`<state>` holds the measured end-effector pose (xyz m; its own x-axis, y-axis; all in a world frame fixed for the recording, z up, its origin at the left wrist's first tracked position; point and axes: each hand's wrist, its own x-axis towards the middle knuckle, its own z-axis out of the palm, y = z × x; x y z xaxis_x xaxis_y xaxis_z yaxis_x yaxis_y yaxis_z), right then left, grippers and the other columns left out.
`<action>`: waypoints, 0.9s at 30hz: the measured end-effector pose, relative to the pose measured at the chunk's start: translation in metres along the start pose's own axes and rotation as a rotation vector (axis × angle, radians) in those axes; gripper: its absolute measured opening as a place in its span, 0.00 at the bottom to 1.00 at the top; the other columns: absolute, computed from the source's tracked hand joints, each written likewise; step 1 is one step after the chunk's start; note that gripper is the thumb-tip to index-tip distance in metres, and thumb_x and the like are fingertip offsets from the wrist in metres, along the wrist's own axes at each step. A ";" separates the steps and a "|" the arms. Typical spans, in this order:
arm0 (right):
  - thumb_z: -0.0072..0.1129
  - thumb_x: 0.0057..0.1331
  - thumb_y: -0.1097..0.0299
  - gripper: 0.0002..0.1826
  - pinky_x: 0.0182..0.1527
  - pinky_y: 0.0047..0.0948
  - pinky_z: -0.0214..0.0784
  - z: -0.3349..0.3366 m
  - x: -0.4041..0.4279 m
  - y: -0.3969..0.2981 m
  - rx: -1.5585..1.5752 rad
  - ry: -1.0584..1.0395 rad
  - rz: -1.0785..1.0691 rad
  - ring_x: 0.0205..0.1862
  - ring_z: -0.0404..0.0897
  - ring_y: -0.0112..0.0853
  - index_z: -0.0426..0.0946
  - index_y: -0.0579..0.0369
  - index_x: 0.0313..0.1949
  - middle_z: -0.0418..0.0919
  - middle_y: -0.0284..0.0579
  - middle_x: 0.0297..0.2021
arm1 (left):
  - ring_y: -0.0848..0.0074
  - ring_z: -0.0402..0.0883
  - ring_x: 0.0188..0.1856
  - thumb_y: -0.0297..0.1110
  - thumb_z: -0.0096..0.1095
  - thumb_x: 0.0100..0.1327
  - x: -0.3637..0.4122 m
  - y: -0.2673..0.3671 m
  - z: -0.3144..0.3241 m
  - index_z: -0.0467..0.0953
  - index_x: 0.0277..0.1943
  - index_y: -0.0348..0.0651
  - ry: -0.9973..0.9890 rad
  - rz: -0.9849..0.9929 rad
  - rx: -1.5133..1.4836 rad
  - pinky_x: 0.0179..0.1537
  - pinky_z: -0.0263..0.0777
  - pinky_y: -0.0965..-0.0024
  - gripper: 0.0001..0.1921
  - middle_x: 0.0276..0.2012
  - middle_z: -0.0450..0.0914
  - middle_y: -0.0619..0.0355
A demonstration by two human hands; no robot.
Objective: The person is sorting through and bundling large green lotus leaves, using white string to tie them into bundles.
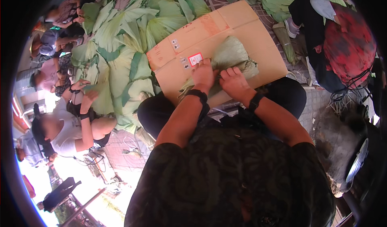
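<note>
A flattened cardboard box (266, 45) lies across my lap, with a printed label (195, 59) on it. On the cardboard rests a partly folded pale green leaf (231, 53), which looks like a lotus leaf. My left hand (203, 75) grips its near left part, knuckles up, close to the label. Pinching the near edge with curled fingers, my right hand (236, 82) is just to the right, a small gap between the two thumbs. The fingertips and part of the leaf beneath the hands are hidden. Each wrist wears a black band.
A broad heap of large green leaves (121, 48) spreads on the paving to the left and beyond the cardboard. A person in a white shirt (65, 130) sits at left, with others farther along. At right are a seated person's dark trouser leg (313, 39) and a rolled leaf bundle (284, 42).
</note>
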<state>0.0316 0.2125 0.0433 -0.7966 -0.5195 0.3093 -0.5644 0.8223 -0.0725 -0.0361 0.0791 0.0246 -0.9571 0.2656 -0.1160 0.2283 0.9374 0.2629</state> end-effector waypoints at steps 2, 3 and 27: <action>0.49 0.49 0.66 0.07 0.48 0.38 0.58 0.001 -0.005 0.001 -0.005 -0.144 0.056 0.37 0.69 0.37 0.75 0.50 0.27 0.70 0.40 0.28 | 0.60 0.72 0.47 0.43 0.65 0.47 0.002 0.001 -0.001 0.65 0.49 0.42 0.001 -0.006 -0.003 0.42 0.67 0.57 0.27 0.42 0.75 0.49; 0.49 0.49 0.66 0.07 0.48 0.38 0.58 0.002 -0.005 0.003 -0.005 -0.139 0.048 0.37 0.69 0.37 0.75 0.50 0.27 0.70 0.40 0.28 | 0.60 0.72 0.47 0.43 0.65 0.47 0.003 0.003 -0.002 0.65 0.49 0.43 -0.009 -0.016 -0.006 0.42 0.67 0.57 0.27 0.42 0.75 0.50; 0.50 0.48 0.72 0.05 0.32 0.43 0.68 0.044 0.024 0.052 0.100 -0.434 -0.084 0.29 0.76 0.45 0.77 0.55 0.23 0.76 0.52 0.23 | 0.56 0.60 0.59 0.34 0.50 0.53 -0.045 0.007 -0.002 0.57 0.58 0.31 0.037 0.146 0.118 0.58 0.52 0.51 0.29 0.57 0.60 0.42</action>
<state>-0.0264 0.2320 0.0058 -0.7520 -0.6506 -0.1062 -0.6325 0.7574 -0.1620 0.0085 0.0736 0.0333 -0.9177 0.3943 -0.0487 0.3826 0.9101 0.1595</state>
